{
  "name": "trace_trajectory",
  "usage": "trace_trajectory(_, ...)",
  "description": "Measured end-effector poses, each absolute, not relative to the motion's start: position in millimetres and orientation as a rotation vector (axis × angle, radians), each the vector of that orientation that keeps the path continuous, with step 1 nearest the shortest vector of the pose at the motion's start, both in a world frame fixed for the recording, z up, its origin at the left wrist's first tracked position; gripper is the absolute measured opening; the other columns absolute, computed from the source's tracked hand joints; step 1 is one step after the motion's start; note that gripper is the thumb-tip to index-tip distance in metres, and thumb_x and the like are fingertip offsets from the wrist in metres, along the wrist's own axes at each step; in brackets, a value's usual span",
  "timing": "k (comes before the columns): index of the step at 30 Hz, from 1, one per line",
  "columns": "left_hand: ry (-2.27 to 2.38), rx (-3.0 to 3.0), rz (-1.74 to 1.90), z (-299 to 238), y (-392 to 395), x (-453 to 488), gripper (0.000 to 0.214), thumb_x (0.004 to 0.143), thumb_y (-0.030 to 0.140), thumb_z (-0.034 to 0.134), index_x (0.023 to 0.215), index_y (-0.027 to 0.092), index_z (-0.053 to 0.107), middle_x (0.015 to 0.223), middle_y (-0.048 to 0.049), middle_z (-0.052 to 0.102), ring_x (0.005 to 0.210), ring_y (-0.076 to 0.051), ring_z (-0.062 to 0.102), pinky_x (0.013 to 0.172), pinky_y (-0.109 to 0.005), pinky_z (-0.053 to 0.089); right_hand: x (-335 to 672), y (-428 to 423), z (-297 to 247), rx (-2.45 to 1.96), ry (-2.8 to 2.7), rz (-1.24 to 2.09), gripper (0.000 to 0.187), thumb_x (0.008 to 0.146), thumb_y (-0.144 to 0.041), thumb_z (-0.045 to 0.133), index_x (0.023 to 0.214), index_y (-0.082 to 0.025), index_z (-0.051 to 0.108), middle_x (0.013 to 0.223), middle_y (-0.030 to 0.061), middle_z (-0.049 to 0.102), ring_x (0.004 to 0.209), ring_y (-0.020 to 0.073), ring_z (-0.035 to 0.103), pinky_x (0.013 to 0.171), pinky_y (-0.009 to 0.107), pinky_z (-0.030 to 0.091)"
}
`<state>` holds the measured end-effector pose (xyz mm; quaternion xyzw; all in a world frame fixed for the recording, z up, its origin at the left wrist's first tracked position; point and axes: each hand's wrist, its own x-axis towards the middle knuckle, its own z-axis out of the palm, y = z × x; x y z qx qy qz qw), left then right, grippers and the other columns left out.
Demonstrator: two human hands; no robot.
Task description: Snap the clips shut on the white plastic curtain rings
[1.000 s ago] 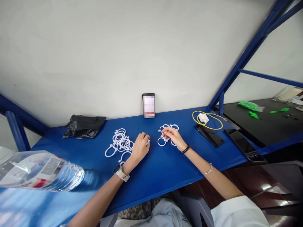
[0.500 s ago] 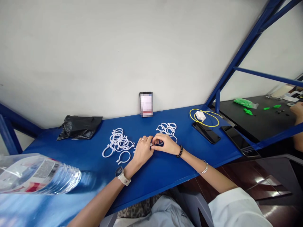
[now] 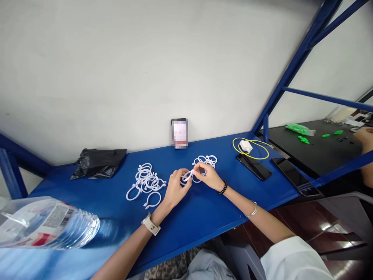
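Between my two hands is a white plastic curtain ring, held just above the blue tabletop. My left hand, with a watch at its wrist, has its fingers curled around the ring's left side. Thumb and index of my right hand pinch the ring at its right side. To the left of my left hand lies a loose pile of similar white rings, some with knobbed ends showing. A second group of white rings sits just behind my right hand, which partly hides it.
A phone leans on the wall. At left are a black plastic bag and a large water bottle lying down. Two dark phones and a charger with yellow cable lie right. Another person's hand shows beyond the blue frame.
My hands have parted slightly and turned, so the ring between them shows clearly now; before, my fingers mostly covered it. The view has shifted slightly.
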<state>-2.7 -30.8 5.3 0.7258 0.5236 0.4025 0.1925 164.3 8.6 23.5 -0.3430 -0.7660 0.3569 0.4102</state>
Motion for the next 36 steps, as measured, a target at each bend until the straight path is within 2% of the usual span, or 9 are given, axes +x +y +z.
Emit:
trace_trajectory(6, 1.382, 1.906, 1.106, 9.0, -29.8, -5.9, 0.021, 0.083, 0.03, 0.052, 0.1, 0.021, 0.057, 0.084, -0.0016, 0.065, 0.076, -0.018, 0.059, 0.075, -0.032, 0.042, 166.8, 12.7, 17.3, -0.879, -1.882, 0.967, 0.014, 0.084, -0.031, 0.054, 0.076, -0.02, 0.052, 0.071, -0.0009, 0.051, 0.064, 0.0129, 0.049, 0.062, 0.026, 0.041)
trace_trajectory(10, 1.314, 1.717, 1.208, 9.2, -28.7, -7.6, 0.025, 0.076, 0.021, 0.053, 0.1, 0.021, 0.057, 0.065, 0.004, 0.053, 0.063, -0.014, 0.05, 0.065, -0.027, 0.038, 167.1, 12.2, 17.5, -0.907, -1.842, 0.964, 0.014, 0.083, -0.032, 0.054, 0.075, -0.02, 0.051, 0.07, -0.0008, 0.051, 0.064, 0.0133, 0.049, 0.062, 0.026, 0.042)
trace_trajectory(13, 1.202, 1.518, 1.294, 7.4, -25.0, -11.6, 0.024, 0.077, 0.02, 0.048, 0.099, 0.02, 0.058, 0.063, 0.0047, 0.046, 0.06, -0.012, 0.045, 0.061, -0.025, 0.035, 168.2, 11.3, 22.7, -0.908, -1.843, 0.914, 0.013, 0.081, -0.03, 0.055, 0.073, -0.021, 0.051, 0.068, -0.0012, 0.051, 0.063, 0.0134, 0.049, 0.061, 0.026, 0.042)
trace_trajectory(18, 1.028, 1.124, 1.423, 6.3, -17.5, -13.7, 0.012, 0.076, 0.029, 0.057, 0.078, 0.018, 0.059, 0.057, 0.0057, 0.038, 0.057, -0.01, 0.041, 0.061, -0.023, 0.035, 168.3, 8.0, 28.4, -0.874, -1.94, 0.744, 0.008, 0.078, -0.021, 0.054, 0.071, -0.021, 0.05, 0.067, -0.0009, 0.051, 0.063, 0.014, 0.049, 0.062, 0.027, 0.042)
trace_trajectory(23, 0.903, 0.828, 1.389, 11.7, -18.4, -8.9, 0.027, 0.068, 0.034, 0.07, 0.063, 0.017, 0.049, 0.053, 0.0071, 0.038, 0.052, -0.007, 0.04, 0.056, -0.021, 0.033, 166.0, 4.5, 28.2, -0.86, -2.014, 0.677, 0.006, 0.077, -0.018, 0.053, 0.073, -0.022, 0.051, 0.069, -0.0003, 0.053, 0.065, 0.0148, 0.05, 0.063, 0.028, 0.042)
trace_trajectory(26, 0.811, 0.744, 1.355, 15.0, -19.6, -7.7, 0.028, 0.061, 0.025, 0.076, 0.067, 0.017, 0.049, 0.055, 0.0079, 0.04, 0.054, -0.006, 0.043, 0.056, -0.02, 0.033, 165.4, 3.2, 28.3, -0.85, -2.031, 0.619, 0.007, 0.077, -0.016, 0.053, 0.073, -0.022, 0.051, 0.068, -0.0007, 0.051, 0.065, 0.0151, 0.049, 0.064, 0.028, 0.041)
trace_trajectory(30, 0.727, 0.639, 1.323, 14.8, -18.2, -8.6, 0.035, 0.057, 0.016, 0.078, 0.086, 0.018, 0.058, 0.058, 0.009, 0.043, 0.055, -0.005, 0.044, 0.058, -0.02, 0.035, 165.2, 2.4, 28.4, -0.845, -2.054, 0.574, 0.008, 0.078, -0.016, 0.053, 0.073, -0.022, 0.051, 0.068, -0.0003, 0.051, 0.065, 0.0157, 0.049, 0.064, 0.029, 0.041)
trace_trajectory(33, 0.726, 0.645, 1.314, 13.0, -17.1, -9.0, 0.037, 0.063, 0.022, 0.077, 0.096, 0.015, 0.062, 0.062, 0.0059, 0.051, 0.059, -0.006, 0.049, 0.063, -0.021, 0.037, 164.4, 1.7, 27.8, -0.836, -2.063, 0.573, 0.008, 0.078, -0.016, 0.052, 0.074, -0.022, 0.05, 0.068, -0.0003, 0.051, 0.066, 0.0161, 0.049, 0.065, 0.029, 0.041)
trace_trajectory(36, 0.72, 0.66, 1.293, 12.5, -16.8, -9.3, 0.035, 0.067, 0.029, 0.075, 0.096, 0.013, 0.063, 0.061, 0.004, 0.054, 0.059, -0.007, 0.05, 0.062, -0.022, 0.038, 163.1, 0.7, 27.6, -0.82, -2.094, 0.581, 0.008, 0.077, -0.015, 0.052, 0.074, -0.022, 0.05, 0.068, -0.0002, 0.051, 0.066, 0.0165, 0.049, 0.066, 0.029, 0.041)
